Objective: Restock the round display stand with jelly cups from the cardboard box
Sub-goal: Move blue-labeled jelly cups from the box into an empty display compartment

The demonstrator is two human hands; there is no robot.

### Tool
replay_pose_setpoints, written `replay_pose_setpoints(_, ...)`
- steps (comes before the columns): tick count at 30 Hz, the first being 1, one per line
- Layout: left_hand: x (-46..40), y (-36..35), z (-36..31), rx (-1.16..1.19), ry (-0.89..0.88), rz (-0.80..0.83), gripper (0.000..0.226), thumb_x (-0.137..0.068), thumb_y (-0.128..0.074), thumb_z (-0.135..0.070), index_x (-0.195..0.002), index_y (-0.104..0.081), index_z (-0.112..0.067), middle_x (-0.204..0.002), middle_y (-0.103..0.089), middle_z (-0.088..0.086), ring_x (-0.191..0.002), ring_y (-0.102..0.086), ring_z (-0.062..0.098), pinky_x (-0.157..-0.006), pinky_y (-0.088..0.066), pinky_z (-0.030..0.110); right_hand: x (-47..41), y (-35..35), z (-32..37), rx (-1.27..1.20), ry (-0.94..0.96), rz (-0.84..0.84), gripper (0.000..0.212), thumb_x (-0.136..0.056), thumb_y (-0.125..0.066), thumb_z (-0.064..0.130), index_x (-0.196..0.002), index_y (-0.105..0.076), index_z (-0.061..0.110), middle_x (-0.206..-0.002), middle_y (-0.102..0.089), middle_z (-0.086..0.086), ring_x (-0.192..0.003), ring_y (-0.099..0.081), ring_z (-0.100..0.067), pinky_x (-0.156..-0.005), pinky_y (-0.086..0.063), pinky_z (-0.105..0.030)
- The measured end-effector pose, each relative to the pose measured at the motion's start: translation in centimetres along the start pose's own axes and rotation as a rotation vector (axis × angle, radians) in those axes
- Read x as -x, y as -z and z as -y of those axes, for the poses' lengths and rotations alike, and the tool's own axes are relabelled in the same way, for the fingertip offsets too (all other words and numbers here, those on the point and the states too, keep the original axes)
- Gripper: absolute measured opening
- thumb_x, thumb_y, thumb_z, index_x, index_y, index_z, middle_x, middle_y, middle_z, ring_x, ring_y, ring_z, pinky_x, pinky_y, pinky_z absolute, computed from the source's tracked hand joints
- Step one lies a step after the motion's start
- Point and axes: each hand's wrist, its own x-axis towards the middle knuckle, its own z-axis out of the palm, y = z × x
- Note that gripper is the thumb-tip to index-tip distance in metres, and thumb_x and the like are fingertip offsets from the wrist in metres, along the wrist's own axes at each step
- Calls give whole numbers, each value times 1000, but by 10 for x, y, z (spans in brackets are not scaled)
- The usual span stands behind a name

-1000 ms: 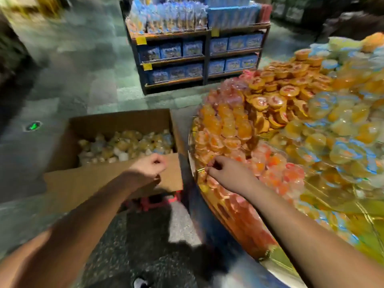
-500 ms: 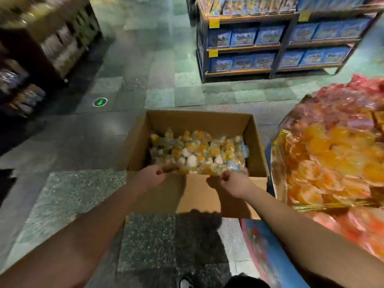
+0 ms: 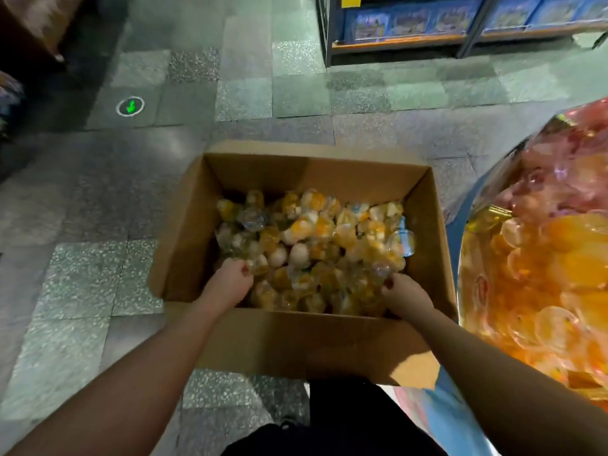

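The floor is laid with grey-green speckled tiles. A round marker with a green arrow sits on it to the left. At the back stands a shelf lined with blue boxes.

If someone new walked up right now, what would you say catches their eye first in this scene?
Most likely the open cardboard box on the floor in the middle, heaped with yellow and white jelly cups, with the left hand and right hand both reaching into the pile. Next, the round display stand at the right edge, piled with glossy orange and pink cups.
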Motion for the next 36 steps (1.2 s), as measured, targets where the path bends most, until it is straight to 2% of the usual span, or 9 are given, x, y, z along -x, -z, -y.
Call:
replay_pose_setpoints(3,-32,-8,-6,-65,84,23,40,-98,-45,-25,-136,-46,-13,-140,-37,7,-109,-53,28,-81,-42,35,-31,0,-7,-38,-105,52,26,-92,-52,29,-111,-59,13,-98,-59,-5,-81,-61,-21,-76,-56,-41)
replay_pose_setpoints(9,-75,-29,-10,-111,183,80,54,-98,-45,-37,-146,-32,-14,-153,-22,12,-122,-47,35,-88,-43,41,-79,-7,-15,-88,-212,105,61,-91,-56,43,-142,-37,14,-140,-40,-12,-116,-50,-33,-92,-45,-42)
replay_pose_setpoints(12,-90,-36,-10,-215,204,102,52,-98,-43,-44,-141,-39,-15,-147,-32,14,-116,-51,35,-79,-43,38,-89,-17,-19,-31,-254,68,65,-90,-60,47,-143,-39,16,-139,-44,-9,-125,-46,-32,-107,-37,-51)
replay_pose_setpoints(16,-100,-39,-12,-361,190,72,40,-97,-39,-47,-115,-58,-17,-115,-56,11,-92,-57,28,-65,-44,36,-97,-20,-20,-35,-291,45,71,-90,-64,43,-146,-34,13,-144,-40,-10,-133,-40,-34,-113,-27,-56)
replay_pose_setpoints(24,-105,-37,-16,-458,225,88,27,-97,-41,-31,-107,-63,-19,-103,-57,6,-78,-52,24,-55,-38,34,-107,-9,-27,-155,-280,42,66,-88,-66,48,-140,-42,16,-134,-53,-9,-122,-52,-33,-103,-42,-54)
replay_pose_setpoints(28,-90,-23,-5,-283,212,61,34,-95,-48,-40,-123,-54,-21,-98,-57,1,-80,-56,21,-58,-43,33,-97,-4,-21,-236,-241,65,54,-93,-65,37,-138,-45,14,-128,-58,-9,-113,-58,-28,-88,-49,-40)
replay_pose_setpoints(30,-77,-15,-2,-118,221,44,41,-94,-49,-37,-133,-48,-25,-100,-58,-1,-81,-58,20,-62,-47,33,-90,0,-21,-256,-242,66,49,-93,-63,45,-127,-50,13,-115,-61,-9,-99,-59,-25,-76,-48,-38)
replay_pose_setpoints(34,-33,-1,-4,422,229,38,46,-95,-55,-36,-140,-46,-27,-118,-55,-1,-88,-61,17,-66,-58,36,-62,7,-22,-311,-244,50,42,-91,-63,50,-107,-53,12,-100,-62,-9,-89,-61,-28,-77,-53,-46)
replay_pose_setpoints(36,-7,2,-5,684,190,38,37,-97,-56,-29,-134,-51,-26,-122,-57,2,-93,-62,17,-65,-59,34,-42,10,-20,-355,-205,1,38,-92,-61,48,-104,-54,13,-99,-63,-9,-81,-59,-23,-64,-51,-40)
